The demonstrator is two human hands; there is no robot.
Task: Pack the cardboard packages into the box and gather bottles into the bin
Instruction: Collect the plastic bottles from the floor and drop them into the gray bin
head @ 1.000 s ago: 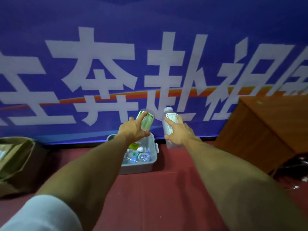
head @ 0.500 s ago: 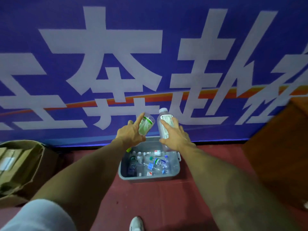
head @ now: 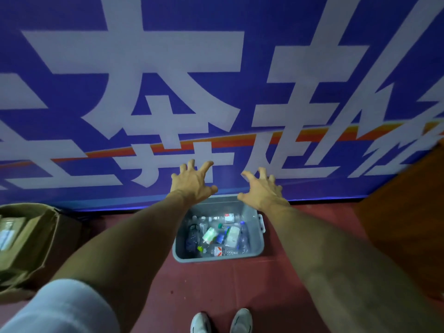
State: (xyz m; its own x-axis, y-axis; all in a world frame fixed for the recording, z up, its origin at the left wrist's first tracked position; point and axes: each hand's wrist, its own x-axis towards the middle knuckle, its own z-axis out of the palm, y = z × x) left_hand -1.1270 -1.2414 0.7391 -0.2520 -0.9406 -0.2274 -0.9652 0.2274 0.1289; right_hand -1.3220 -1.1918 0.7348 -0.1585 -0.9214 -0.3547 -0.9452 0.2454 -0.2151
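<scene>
A grey plastic bin stands on the red floor against the blue banner wall. Several clear bottles lie inside it, among them a green-labelled bottle and a white-labelled bottle. My left hand hovers above the bin's far left corner with fingers spread and holds nothing. Above the far right corner, my right hand is spread the same way, empty. An open cardboard box with cardboard packages inside sits at the left.
A blue banner with large white characters fills the wall behind the bin. A brown wooden table stands at the right. My two white shoes are on the red floor just before the bin.
Both hands have let go of their bottles, which now lie in the bin. The fingers have spread open, and the view has come closer over the bin.
</scene>
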